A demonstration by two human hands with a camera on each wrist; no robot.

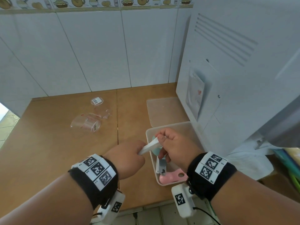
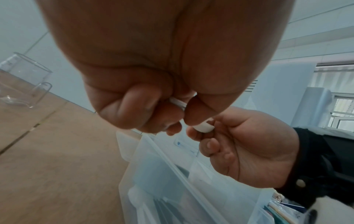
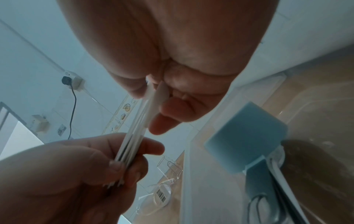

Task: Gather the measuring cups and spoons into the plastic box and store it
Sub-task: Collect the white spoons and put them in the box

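Observation:
A stack of white measuring spoons point(image 1: 150, 146) is held over the left rim of the plastic box point(image 1: 170, 125). My left hand point(image 1: 139, 151) grips its near end, and my right hand point(image 1: 162, 146) pinches the other end between thumb and fingers. In the right wrist view the white spoon handles point(image 3: 138, 128) run from one hand to the other. A blue cup point(image 3: 247, 139), a pink utensil point(image 1: 172, 177) and a white tool point(image 1: 160, 168) lie inside the box. Two clear measuring cups point(image 1: 85, 123) point(image 1: 99, 104) lie on their sides on the wooden counter at the left.
The box's translucent lid point(image 1: 165, 111) lies flat behind it. A tall white appliance point(image 1: 227, 62) stands tight against the box's right side. A tiled wall point(image 1: 97, 54) closes the back, and the counter's front edge point(image 1: 146, 207) runs below my wrists.

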